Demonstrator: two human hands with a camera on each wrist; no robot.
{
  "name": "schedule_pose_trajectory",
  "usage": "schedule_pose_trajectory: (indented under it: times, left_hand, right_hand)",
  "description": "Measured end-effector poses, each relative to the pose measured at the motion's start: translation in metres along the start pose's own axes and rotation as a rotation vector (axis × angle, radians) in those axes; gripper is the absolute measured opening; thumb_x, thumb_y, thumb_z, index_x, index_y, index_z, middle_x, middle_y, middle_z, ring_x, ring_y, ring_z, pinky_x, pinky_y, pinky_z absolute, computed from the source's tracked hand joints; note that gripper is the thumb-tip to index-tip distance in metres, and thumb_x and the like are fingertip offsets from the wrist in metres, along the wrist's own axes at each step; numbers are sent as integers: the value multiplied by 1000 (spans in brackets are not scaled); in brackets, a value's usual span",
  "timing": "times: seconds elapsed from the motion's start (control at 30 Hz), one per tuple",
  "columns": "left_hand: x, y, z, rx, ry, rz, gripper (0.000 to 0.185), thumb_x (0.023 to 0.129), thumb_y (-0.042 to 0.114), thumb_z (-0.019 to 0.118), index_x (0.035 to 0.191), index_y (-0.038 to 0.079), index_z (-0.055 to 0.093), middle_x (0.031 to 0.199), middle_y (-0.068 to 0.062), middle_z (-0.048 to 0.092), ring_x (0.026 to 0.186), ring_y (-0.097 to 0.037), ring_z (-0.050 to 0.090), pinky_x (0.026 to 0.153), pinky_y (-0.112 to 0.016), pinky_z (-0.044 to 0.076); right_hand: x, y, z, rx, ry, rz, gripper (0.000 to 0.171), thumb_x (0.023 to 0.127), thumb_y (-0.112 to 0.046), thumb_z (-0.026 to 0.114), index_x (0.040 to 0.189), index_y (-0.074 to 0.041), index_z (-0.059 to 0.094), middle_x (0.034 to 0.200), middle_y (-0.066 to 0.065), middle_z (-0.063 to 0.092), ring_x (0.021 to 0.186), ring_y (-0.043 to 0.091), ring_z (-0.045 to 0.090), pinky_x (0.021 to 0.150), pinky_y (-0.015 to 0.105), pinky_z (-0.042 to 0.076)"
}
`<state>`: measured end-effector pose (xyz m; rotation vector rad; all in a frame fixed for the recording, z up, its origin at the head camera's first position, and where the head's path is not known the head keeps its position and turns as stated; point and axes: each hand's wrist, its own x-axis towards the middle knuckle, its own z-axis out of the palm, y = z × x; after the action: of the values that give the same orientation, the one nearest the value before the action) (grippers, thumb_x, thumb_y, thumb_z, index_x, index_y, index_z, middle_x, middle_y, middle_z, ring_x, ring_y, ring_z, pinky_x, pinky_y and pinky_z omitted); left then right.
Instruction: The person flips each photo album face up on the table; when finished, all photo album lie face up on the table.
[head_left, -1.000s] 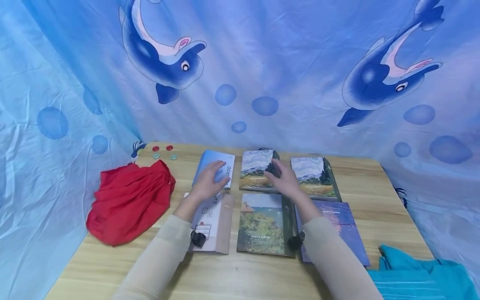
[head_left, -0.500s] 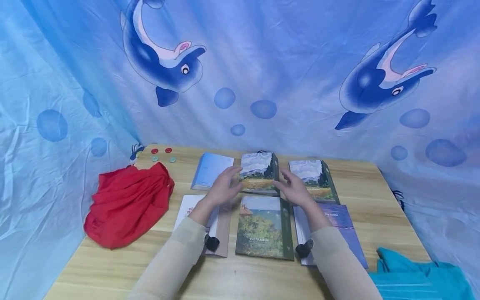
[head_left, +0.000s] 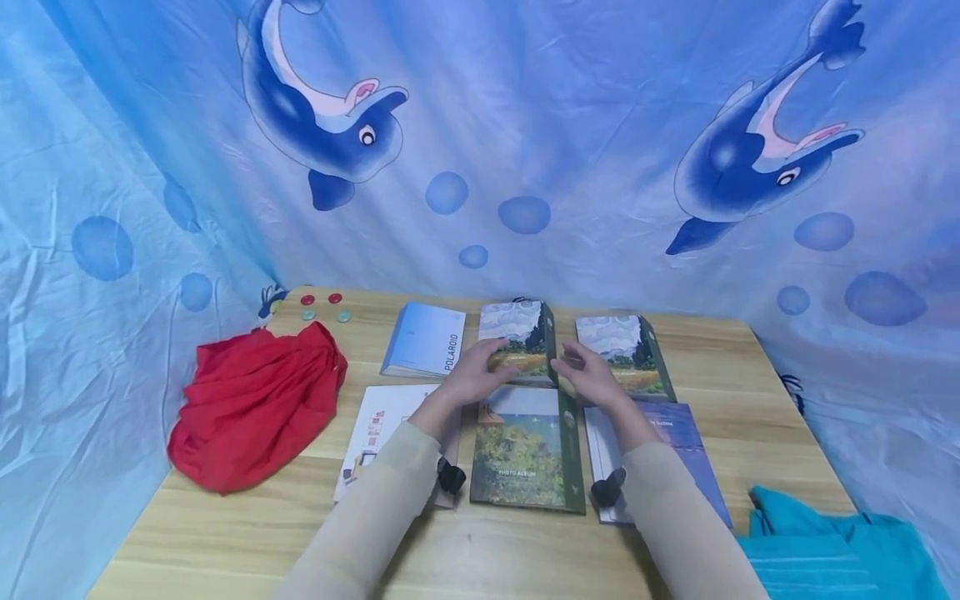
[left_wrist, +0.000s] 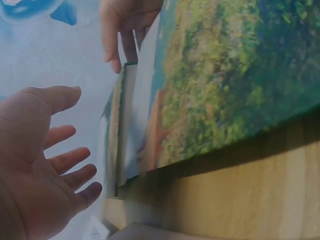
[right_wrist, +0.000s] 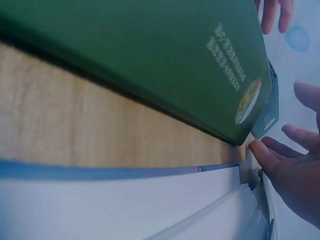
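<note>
My left hand hovers at the lower left of the back middle photo album, which has a landscape painting on its cover. In the left wrist view its fingers are spread with nothing held. My right hand is between that album and a matching back right album, fingers loosely bent and holding nothing. In front of the middle one lies a photo album with a garden-and-sea cover; its green spine fills much of the right wrist view.
A blue POLAROID album lies back left, a white album front left, a purple album front right. Red cloth and several buttons are on the left, teal cloth at the right corner. A dolphin-print curtain hangs behind.
My left hand has moved right, from over the POLAROID album to the back middle album. The right hand has shifted slightly right and nearer, off the middle album's cover.
</note>
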<state>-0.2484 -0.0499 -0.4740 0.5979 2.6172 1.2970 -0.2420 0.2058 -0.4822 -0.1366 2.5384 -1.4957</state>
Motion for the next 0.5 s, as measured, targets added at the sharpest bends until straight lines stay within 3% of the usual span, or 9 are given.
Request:
schedule_pose_trajectory:
  times: [0.33,0.5]
  left_hand:
    - [4,-5,10,-69,47,-94,63,99,40,65,151,10,47,157,-14,40,145,-35,36,117,-55,32]
    - [7,-9,12,-33,68,-73,63,99,37,66,152,9,46,157,-14,40,145,-34,35,119,-52,31]
  right_hand:
    - [3,9,3,19,16,5,65,104,-31,58,155,2,34,154,25,41,142,42,39,118,54,31]
    - [6,8,5,14,18,0,64,104,-31,59,154,0,36,153,25,43,141,41,41,116,53,34]
